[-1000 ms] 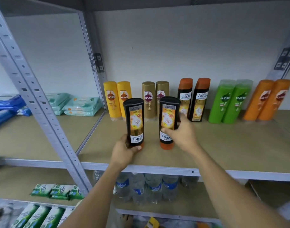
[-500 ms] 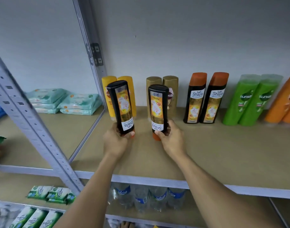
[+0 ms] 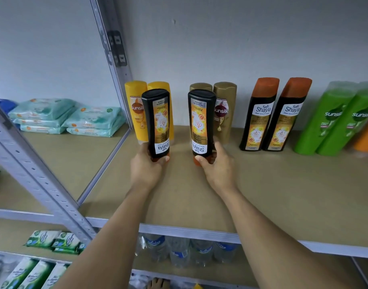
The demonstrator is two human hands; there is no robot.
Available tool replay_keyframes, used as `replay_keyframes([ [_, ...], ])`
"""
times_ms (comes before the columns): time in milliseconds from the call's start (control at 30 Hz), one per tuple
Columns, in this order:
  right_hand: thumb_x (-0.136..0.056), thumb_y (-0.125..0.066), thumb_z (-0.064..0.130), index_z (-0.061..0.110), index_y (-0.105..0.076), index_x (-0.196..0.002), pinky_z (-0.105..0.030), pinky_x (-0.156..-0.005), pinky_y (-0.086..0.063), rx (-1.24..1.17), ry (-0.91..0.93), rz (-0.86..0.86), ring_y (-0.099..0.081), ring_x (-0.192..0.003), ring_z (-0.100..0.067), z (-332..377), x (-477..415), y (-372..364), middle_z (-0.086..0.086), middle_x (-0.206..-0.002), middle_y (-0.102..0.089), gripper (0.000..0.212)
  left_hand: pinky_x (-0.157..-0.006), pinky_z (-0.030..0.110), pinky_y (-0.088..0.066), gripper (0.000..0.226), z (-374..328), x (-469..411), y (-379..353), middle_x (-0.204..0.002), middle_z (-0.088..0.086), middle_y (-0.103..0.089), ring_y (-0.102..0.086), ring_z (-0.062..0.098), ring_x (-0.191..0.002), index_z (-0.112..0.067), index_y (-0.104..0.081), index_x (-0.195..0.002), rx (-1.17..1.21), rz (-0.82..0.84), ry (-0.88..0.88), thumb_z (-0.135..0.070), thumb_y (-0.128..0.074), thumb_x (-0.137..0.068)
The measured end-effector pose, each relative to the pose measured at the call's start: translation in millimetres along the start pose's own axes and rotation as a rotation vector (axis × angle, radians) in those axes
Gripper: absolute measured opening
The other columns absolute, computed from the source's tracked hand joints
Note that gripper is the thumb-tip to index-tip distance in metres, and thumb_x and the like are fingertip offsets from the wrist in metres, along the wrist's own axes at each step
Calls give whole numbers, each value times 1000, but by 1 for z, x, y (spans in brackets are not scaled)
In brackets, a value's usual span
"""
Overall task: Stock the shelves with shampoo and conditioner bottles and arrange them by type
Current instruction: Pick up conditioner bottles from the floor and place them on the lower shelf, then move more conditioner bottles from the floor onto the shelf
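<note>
From the head camera, the left hand (image 3: pixel 146 170) has its grip closed around the lower end of one black Safi Shayla bottle (image 3: pixel 157 124), and the right hand (image 3: pixel 217 168) has its grip closed around a second black Safi Shayla bottle (image 3: pixel 200 124); both bottles are held upside down, labels inverted, orange caps down and mostly hidden inside the fingers, over the front part of the shelf (image 3: pixel 262 195). Whether either bottle touches the board cannot be told. Behind them, along the wall, stand two yellow Sunsilk bottles (image 3: pixel 135 113), the right one largely covered by the left-held bottle, and two gold Sunsilk bottles (image 3: pixel 224 113), the left one almost wholly hidden behind the right-held bottle. Further right stand two upright Safi Shayla bottles with orange tops (image 3: pixel 277 115), touching each other, then two green Sunsilk bottles (image 3: pixel 333 122), blurred toward the frame edge, and an orange bottle (image 3: pixel 366 138) cut off at the right so its count is unclear. On the neighbouring shelf to the left lie stacked pale-green wipe packs (image 3: pixel 68 117); the exact number is hard to make out. Below, clear water bottles (image 3: pixel 179 251) stand partly hidden by the forearms and the shelf rail, about four showing, with green packets (image 3: pixel 54 241) lower left.
</note>
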State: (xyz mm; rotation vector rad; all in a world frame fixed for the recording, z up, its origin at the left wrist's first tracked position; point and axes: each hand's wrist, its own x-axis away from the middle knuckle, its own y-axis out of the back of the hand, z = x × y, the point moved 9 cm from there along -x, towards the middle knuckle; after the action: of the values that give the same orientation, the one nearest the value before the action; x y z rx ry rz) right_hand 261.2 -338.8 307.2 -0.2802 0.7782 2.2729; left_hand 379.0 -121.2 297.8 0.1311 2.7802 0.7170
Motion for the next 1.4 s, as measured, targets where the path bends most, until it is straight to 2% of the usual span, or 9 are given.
replay_keyframes([
  [267, -81, -84, 28, 21, -58, -134, -25, -91, -49, 78, -103, 60, -66, -112, -19, -6, 14, 5, 2, -125, -69, 60, -101, 35, -45, 68, 1, 15, -3, -136, 4, -64, -56, 31, -127, -25, -41, -145, -136, 83, 7, -31, -75, -87],
  [367, -82, -81, 40, 15, -51, -144, -28, -105, -40, 229, -106, 175, -53, -130, -24, -5, 37, 12, -6, -140, -58, 72, -117, 52, -29, 72, 2, 31, 0, -144, 6, -53, -46, 34, -134, -21, -34, -149, -316, 122, 3, -44, -68, -90],
  [533, -96, -38, 70, 25, -37, -154, -40, -123, -18, 701, 53, 409, -27, -150, -19, 0, 95, 34, 1, -161, -35, 74, -121, 50, -20, 72, -6, 69, 2, -152, 3, -44, -40, 29, -138, -22, -42, -147, -537, 246, -57, -67, -51, -91],
  [767, -86, -12, 80, 31, -15, -161, -45, -126, -2, 775, 176, 527, -3, -157, -18, -4, 173, 79, 3, -170, -7, 90, -120, 48, -15, 72, -17, 162, 12, -155, -3, -44, -31, 18, -147, -25, -53, -142, -547, 180, -272, -72, -31, -92],
  [900, -95, -28, 72, 28, -21, -160, -44, -126, -1, 688, 252, 491, 9, -156, -16, -7, 230, 97, 3, -171, 3, 78, -125, 53, -8, 75, -7, 225, 9, -166, -8, -22, -9, 15, -155, -30, -38, -153, -488, 242, -398, -75, -37, -93],
  [1133, -97, -55, 50, 26, -28, -158, -39, -119, -31, 624, -52, 775, -29, -149, -22, -100, 318, 80, 0, -166, -24, 71, -123, 52, -19, 89, 73, 314, -41, -166, -13, -18, -20, 16, -153, -34, -36, -153, -511, 559, -228, -84, -35, -79],
  [1233, -95, -60, 48, 24, -30, -157, -40, -114, -37, 630, -237, 859, -36, -146, -24, -153, 355, 79, -3, -163, -32, 74, -118, 53, -23, 96, 109, 341, -63, -163, -9, -29, -34, 27, -145, -38, -35, -152, -676, 698, -140, -92, -30, -73],
  [1300, -93, -65, 47, 23, -32, -156, -43, -112, -40, 629, -340, 883, -39, -144, -26, -180, 375, 76, -4, -160, -38, 75, -119, 45, -18, 77, 127, 362, -74, -159, 1, -37, -36, 31, -142, -28, -41, -151, -732, 781, -70, -71, -50, -88],
  [1400, -89, -69, 43, 20, -40, -151, -43, -107, -44, 525, -456, 931, -48, -136, -31, -205, 397, 58, -11, -148, -51, 72, -104, 36, -40, 70, 159, 385, -89, -133, 12, -65, -58, 31, -125, -15, -64, -131, -546, 877, 112, -64, -59, -81],
])
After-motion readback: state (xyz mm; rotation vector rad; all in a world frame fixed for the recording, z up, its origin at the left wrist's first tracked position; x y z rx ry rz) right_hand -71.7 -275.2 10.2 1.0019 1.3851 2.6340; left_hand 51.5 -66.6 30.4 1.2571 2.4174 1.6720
